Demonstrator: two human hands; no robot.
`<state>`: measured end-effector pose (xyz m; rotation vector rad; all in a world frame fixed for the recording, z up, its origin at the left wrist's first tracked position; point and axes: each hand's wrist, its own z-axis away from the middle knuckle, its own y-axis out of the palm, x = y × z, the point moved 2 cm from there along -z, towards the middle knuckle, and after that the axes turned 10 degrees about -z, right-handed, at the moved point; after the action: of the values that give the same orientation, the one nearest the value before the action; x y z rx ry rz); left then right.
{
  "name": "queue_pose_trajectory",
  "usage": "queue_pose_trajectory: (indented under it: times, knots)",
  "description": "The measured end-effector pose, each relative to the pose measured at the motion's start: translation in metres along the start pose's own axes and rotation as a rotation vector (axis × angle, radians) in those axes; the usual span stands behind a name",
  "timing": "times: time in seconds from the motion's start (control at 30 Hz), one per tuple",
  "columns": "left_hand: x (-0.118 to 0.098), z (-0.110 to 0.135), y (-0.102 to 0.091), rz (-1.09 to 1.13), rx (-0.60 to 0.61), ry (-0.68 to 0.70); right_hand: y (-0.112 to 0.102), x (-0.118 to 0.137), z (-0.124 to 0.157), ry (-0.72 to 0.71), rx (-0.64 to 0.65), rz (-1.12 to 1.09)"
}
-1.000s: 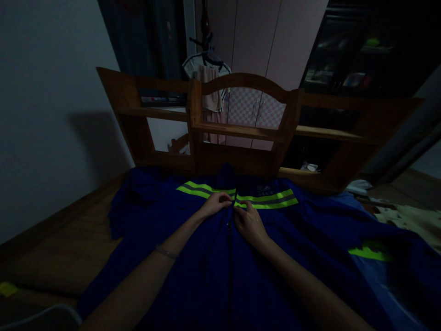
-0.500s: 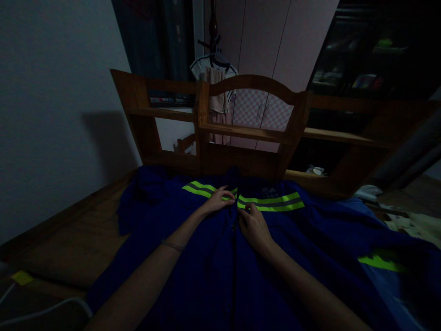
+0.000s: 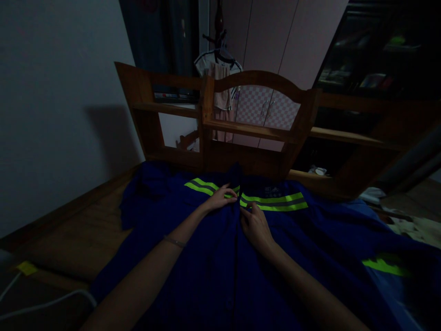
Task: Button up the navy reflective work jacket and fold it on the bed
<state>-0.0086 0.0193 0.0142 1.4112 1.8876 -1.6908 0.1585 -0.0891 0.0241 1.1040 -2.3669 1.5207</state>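
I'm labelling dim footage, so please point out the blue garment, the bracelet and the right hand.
Blue garment [image 3: 213, 257]: head view, on the cloth of its front.
Bracelet [image 3: 175, 241]: head view, on its band.
Right hand [image 3: 257, 227]: head view, on its back.

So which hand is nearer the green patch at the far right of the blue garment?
Right. The right hand is on the blue garment, left of the green patch; the left hand is across the front opening, farther left.

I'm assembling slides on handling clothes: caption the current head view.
Left hand and right hand at the front opening of a blue garment with yellow-green stripes.
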Motion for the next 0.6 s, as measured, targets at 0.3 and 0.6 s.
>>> queue_pose_trajectory:
  times: [0.3, 0.6]
  knots:
    - [-0.001, -0.003, 0.02, 0.071, -0.013, -0.034, -0.028, -0.02, -0.029, 0.041, -0.139, -0.397]
    - [-0.003, 0.002, 0.031, 0.176, -0.088, -0.13, -0.002, -0.033, -0.033, 0.119, -0.143, -0.434]
